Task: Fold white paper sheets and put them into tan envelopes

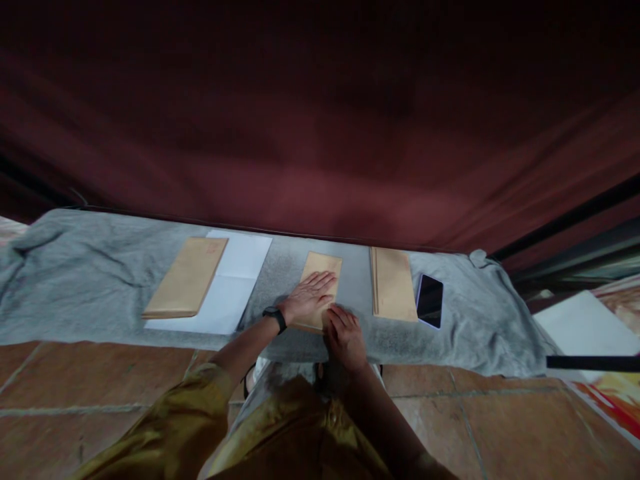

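A brown paper envelope (324, 263) lies in front of me on the grey cloth. My left hand (311, 295), with a dark watch on its wrist, rests flat across its middle with fingers stretched out. At the envelope's near right edge, the fingers of my right hand (346, 333) are curled and pressed together on the paper; the fingertips are partly hidden. To the left, a stack of brown envelopes (186, 279) overlaps white paper sheets (235, 283). Over on the right lies a smaller pile of brown envelopes (395, 283).
A dark-screened phone (430, 301) lies beside the right pile. The grey cloth (100, 273) covers a long narrow surface, with a dark red curtain (300, 180) hanging behind it. White sheet material (585, 323) is at the far right, above the tiled floor (520, 420).
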A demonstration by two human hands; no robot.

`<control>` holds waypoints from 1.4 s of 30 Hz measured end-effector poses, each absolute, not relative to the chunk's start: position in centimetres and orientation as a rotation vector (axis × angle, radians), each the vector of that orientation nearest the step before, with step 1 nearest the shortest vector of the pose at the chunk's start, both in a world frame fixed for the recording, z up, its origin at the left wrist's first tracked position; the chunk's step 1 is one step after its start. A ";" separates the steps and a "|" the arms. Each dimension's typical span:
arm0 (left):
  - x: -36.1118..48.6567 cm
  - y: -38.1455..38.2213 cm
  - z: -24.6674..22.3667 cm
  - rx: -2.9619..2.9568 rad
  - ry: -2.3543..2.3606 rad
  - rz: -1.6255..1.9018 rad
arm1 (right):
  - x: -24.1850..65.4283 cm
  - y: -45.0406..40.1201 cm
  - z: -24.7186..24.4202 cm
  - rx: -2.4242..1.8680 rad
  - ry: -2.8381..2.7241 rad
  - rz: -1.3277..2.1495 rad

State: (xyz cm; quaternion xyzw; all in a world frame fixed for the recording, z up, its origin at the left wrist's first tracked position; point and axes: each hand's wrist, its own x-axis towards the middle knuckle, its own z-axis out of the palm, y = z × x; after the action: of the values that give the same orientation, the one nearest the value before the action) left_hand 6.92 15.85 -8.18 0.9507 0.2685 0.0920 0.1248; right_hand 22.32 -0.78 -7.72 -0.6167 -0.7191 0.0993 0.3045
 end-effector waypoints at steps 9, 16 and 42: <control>4.1 10.9 -7.4 2.735 0.871 0.303 | 22.2 -0.8 -8.1 -1.644 -1.889 0.257; 0.4 7.5 -6.3 2.555 0.906 0.356 | 22.3 -0.7 -8.4 -1.651 -1.825 0.276; -1.0 7.5 -6.3 2.451 0.942 0.422 | 22.8 -0.8 -7.7 -1.648 -2.010 0.180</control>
State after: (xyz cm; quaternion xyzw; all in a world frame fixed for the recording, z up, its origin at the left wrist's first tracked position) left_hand -1.04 7.55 -6.32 0.8949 0.3439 0.1542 0.2389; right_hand 22.83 -0.81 -7.72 -0.6098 -0.7440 0.0668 0.2650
